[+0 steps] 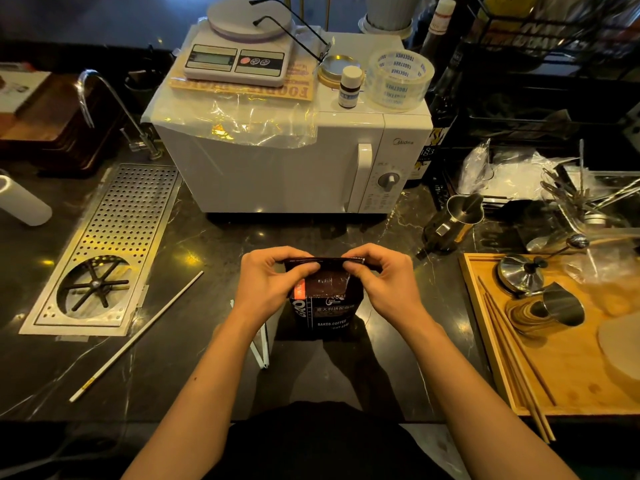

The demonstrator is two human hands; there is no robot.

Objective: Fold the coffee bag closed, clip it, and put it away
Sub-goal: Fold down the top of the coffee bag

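A dark coffee bag [325,306] with white lettering stands upright on the black counter, in front of the microwave. My left hand [273,282] pinches the left end of its top edge, and my right hand [381,282] pinches the right end. The top strip is bent over between my fingers. A white bag clip [261,348] lies on the counter just left of the bag, partly hidden under my left forearm.
A white microwave [287,161] stands behind the bag, carrying a scale [239,53], a tape roll [400,77] and a small bottle. A perforated drain tray [104,247] lies left, with a long white stick [138,334]. A wooden tray [561,341] with steel jugs sits right.
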